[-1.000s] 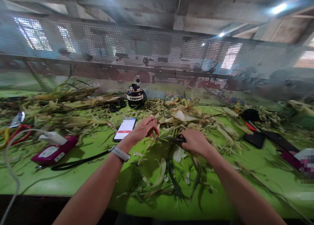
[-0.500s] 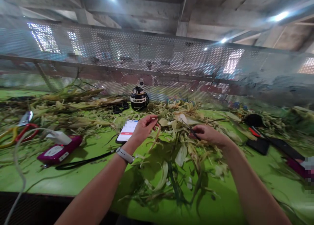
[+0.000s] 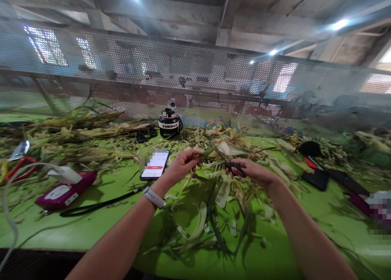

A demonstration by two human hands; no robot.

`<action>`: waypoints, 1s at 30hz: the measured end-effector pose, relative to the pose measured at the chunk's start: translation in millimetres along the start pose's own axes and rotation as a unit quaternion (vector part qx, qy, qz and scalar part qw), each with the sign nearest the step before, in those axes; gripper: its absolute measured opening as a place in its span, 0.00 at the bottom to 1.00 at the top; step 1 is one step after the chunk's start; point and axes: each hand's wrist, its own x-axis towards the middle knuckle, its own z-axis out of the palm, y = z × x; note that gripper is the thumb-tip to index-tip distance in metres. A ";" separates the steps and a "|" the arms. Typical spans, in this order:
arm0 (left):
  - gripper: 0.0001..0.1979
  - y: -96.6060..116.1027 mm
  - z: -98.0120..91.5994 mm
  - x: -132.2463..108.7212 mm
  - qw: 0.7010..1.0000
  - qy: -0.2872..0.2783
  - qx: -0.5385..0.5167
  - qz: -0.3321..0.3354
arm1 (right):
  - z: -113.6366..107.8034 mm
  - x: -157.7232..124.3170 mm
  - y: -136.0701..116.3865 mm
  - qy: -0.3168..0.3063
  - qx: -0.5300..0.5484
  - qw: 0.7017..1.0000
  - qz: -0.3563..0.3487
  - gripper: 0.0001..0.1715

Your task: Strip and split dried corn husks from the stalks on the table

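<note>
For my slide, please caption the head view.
Left hand pinches a leaf; right hand holds scissors above a green table.

black scissors (image 3: 240, 170): partly hidden by right hand (image 3: 253, 171) | red-handled scissors (image 3: 20, 150): cut by left edge

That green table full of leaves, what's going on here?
A person's left hand pinches an olive-green leaf strip; the right hand holds black-handled scissors, blades close to that strip. Pale, dry leaves lie scattered across the bright green table, and a black phone, screen lit, lies beside the left hand.
</note>
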 end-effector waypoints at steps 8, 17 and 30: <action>0.11 -8.3 -2.2 2.6 0.999 0.004 0.020 0.028 | -1.5 5.0 9.2 0.011 -0.019 1.000 0.021 0.23; 0.11 -14.8 -2.8 3.7 1.000 0.009 0.008 0.021 | 0.0 4.5 4.5 0.019 -0.022 0.999 0.020 0.21; 0.12 -5.8 -0.5 2.5 0.999 0.011 -0.026 -0.028 | 7.8 4.9 -8.1 0.114 0.004 0.993 0.026 0.24</action>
